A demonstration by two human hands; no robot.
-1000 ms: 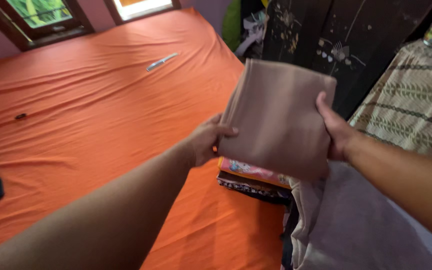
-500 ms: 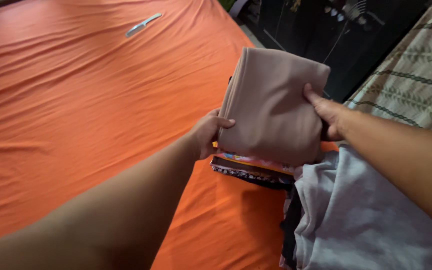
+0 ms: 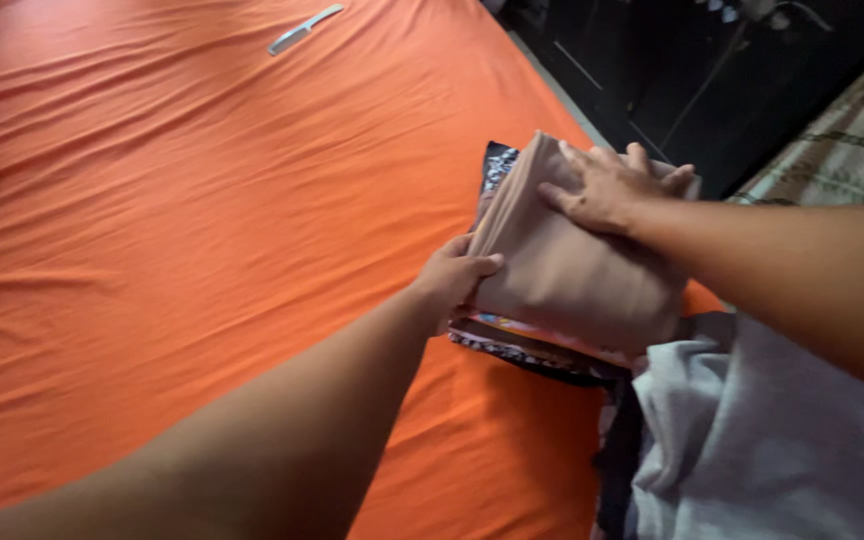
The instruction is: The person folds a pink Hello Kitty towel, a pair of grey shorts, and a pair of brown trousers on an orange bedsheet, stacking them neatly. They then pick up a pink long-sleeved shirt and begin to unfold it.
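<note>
The folded beige cloth lies on top of a stack of 2 folded clothes on the orange bed. The left hand grips its near edge; the right hand presses flat, fingers spread, keeping it neat.

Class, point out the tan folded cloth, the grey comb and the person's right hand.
Tan cloth (image 3: 572, 275), head view, middle of its top face.
Comb (image 3: 304, 29), head view, mid-length.
Right hand (image 3: 607, 188), head view, back of the hand.
</note>
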